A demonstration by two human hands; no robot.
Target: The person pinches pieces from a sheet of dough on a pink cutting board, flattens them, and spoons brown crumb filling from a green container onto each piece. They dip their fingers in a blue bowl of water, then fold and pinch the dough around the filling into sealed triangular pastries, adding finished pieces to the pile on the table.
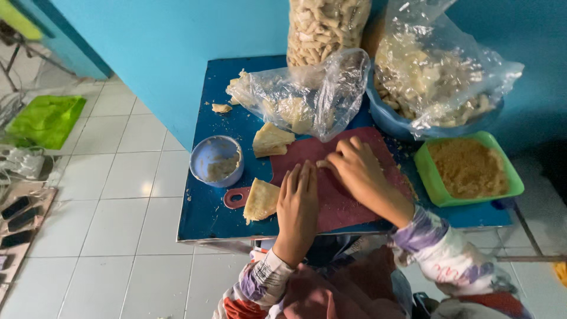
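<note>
— While both hands are being kept on the dark red cutting board (348, 207) in the lower middle of the frame, what is being done with the fingers?

— The left hand (297, 210) is being laid flat on the board, palm down, fingers stretched out and held together, nothing being gripped. The right hand (357, 168) is being curled over the upper part of the board, its fingertips being drawn together at its left end; whether a small piece is being pinched there cannot be told, since whatever lies under the fingers is being hidden.

— Where are the pale wedges being kept?

— One pale wedge (260, 199) is being rested on the board's handle end, just beside the left hand, at lower centre-left. A second wedge (270, 140) is being propped at the board's upper left corner, below a clear plastic bag (313, 94) in which more pale pieces are being held.

— And what is being seen around the board?

— Everything is being carried by a blue tabletop (207, 212). A round blue bowl (216, 160) with pale paste is being shown left of the board. A green square tray (469, 168) of brown crumbs is being shown at the right edge, near the right hand's wrist. At the top, a tall clear bag of pale sticks (325, 26) is being stood upright, and a blue basin (387, 121) lined with a plastic bag of similar pieces is being shown upper right. A small crumb (221, 108) is being left on the tabletop at upper left.
</note>
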